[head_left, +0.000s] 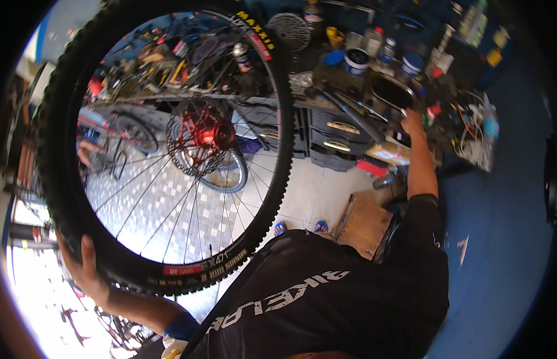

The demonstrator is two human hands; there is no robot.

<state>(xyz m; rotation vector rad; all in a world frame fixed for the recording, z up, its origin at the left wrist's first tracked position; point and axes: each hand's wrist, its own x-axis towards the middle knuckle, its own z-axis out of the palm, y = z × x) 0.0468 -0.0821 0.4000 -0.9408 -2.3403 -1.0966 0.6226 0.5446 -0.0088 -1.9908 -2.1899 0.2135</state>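
A bicycle wheel (285,137) with a knobby black tire stands upright on my left and fills much of the view. At its centre are a red hub (215,133) and a brake disc (186,143), with thin spokes running out to the rim. My left hand (86,272) is wrapped round the tire at its lower left, thumb on the near side. Stretched out to the bench, my right hand (413,122) is closed beside a metal tray (391,91); what it pinches is too small to make out. A small red-capped thing (433,110) lies by it.
The cluttered workbench (302,99) carries tubs, bottles and a cassette (288,32). Below it are black drawers (338,134) and a wooden box (363,226). A blue wall (506,227) rises at right. Another person (90,152) and bikes show through the spokes.
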